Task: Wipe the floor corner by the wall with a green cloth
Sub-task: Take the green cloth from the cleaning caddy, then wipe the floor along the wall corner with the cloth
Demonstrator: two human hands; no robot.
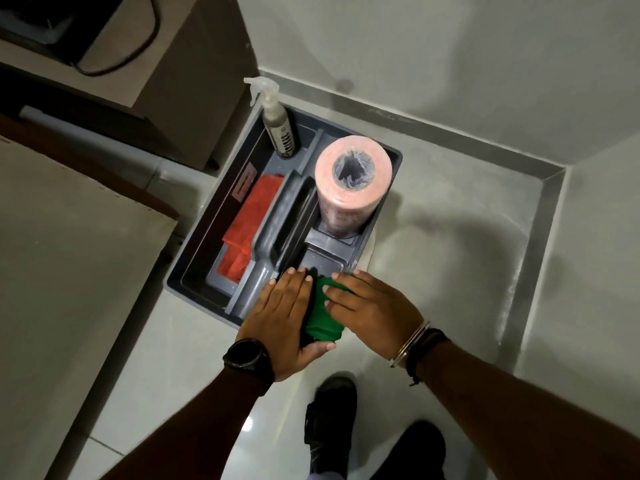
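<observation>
A folded green cloth (325, 320) is held between my two hands above the near end of a grey caddy (194, 271). My left hand (287, 317), with a black watch on the wrist, cups the cloth from the left and below, thumb under it. My right hand (374, 303), with a metal bangle and a dark band on the wrist, presses on the cloth from the right. Most of the cloth is hidden by my fingers. The floor corner (550, 178), with its grey skirting, lies at the right beyond the caddy.
The caddy stands on the pale tiled floor (433, 216) and holds a spray bottle (280, 129), an upright pink roll (349, 181) and red cloths (249, 220). A cabinet (187, 71) and a tabletop (69, 237) stand at the left. My dark shoes (332, 420) are below.
</observation>
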